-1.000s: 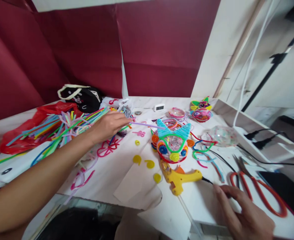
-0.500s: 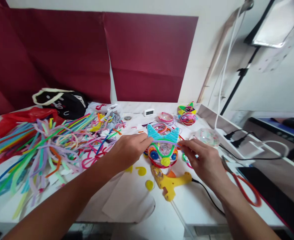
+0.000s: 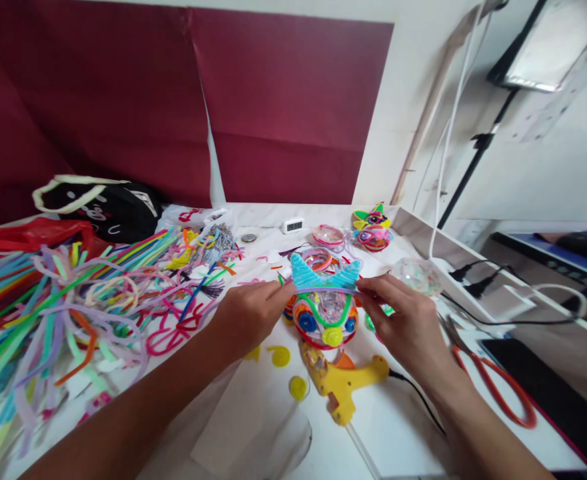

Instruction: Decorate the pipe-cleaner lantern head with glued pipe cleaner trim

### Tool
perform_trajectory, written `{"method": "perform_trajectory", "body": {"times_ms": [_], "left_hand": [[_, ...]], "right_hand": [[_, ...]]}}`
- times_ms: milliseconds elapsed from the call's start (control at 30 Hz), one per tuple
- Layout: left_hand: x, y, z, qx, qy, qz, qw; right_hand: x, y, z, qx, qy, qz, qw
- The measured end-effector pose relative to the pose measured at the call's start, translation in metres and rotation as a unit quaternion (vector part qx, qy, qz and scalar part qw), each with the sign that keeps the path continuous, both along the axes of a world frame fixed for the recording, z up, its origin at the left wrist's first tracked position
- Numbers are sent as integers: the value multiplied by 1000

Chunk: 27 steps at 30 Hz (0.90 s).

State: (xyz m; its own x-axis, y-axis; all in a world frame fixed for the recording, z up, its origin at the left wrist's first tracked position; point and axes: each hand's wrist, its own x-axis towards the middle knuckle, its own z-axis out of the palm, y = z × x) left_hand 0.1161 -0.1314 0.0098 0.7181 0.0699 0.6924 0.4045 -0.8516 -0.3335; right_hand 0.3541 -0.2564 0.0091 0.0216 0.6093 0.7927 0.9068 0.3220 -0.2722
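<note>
A lilac pipe cleaner (image 3: 323, 291) stretches between my two hands, just under a blue eared piece (image 3: 326, 273). My left hand (image 3: 253, 310) pinches its left end, and my right hand (image 3: 398, 313) pinches the right end. Directly below is a round animal face (image 3: 326, 323) with blue eyes, a green outline and a yellow coiled nose. Whether the pipe cleaner touches the blue piece I cannot tell. In front of the face lies a yellow glue gun (image 3: 350, 383) with a clear glue stick. Yellow coiled discs (image 3: 298, 387) rest to its left.
Many loose pipe cleaners (image 3: 48, 320) spread over the left side. Orange-handled scissors (image 3: 498, 380) and a dark phone-like slab (image 3: 538, 387) lie at right. A small white clock (image 3: 292, 226), a finished animal piece (image 3: 373, 230) and a clear bowl (image 3: 418, 275) stand farther back.
The lilac strip, slightly arched before, now runs straighter and lower along the blue eared piece. Both hands still hold its ends. The camera view has shifted a little.
</note>
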Motion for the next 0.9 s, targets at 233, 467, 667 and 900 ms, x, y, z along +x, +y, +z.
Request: {"method": "perform_trajectory", "body": {"times_ms": [233,467,667,900], "left_hand": [[-2,1,-7,-17,-23,-21,999],[-3,2,-9,-31,-34,-38,998],[-3,-3,-8,-7,-71,-30,997],[-21,-10,22,-21,-142,57,988]], "right_hand": [[-3,2,-10,-8,23,-24,999],[-3,4,-11,8,17,-27,999],[-7,-2,-6,75,-19,-35,996],[-5,-14,-9,138,-1,-38,990]]}}
